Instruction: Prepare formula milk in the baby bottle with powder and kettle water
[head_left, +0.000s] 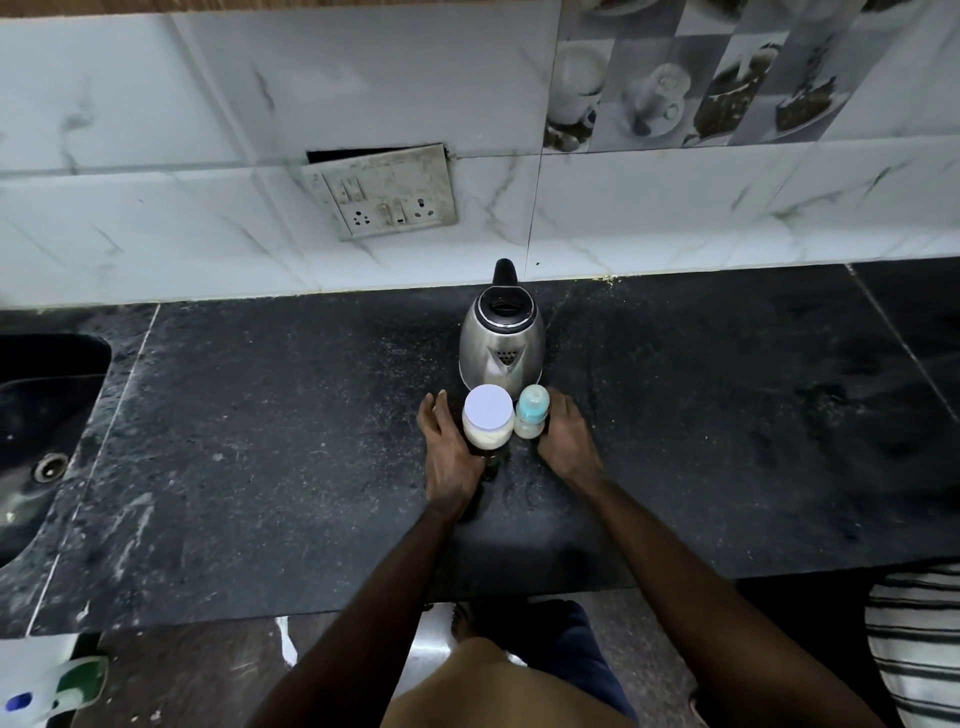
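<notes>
A steel electric kettle (501, 340) with a black lid and handle stands at the back of the dark stone counter (260, 441), near the wall. Just in front of it stand a clear jar of pale powder with a white lid (487, 423) and, touching its right side, a small baby bottle with a teal cap (531, 413). My left hand (448, 457) lies against the jar's left side with its fingers fairly straight. My right hand (567, 439) lies against the bottle's right side with its fingers slightly bent; no firm grip shows.
A black sink (47, 426) is sunk into the counter at the far left. A switch and socket plate (384, 192) hangs on the tiled wall behind the kettle. A striped cloth (917, 649) shows at the lower right, past the counter's front edge.
</notes>
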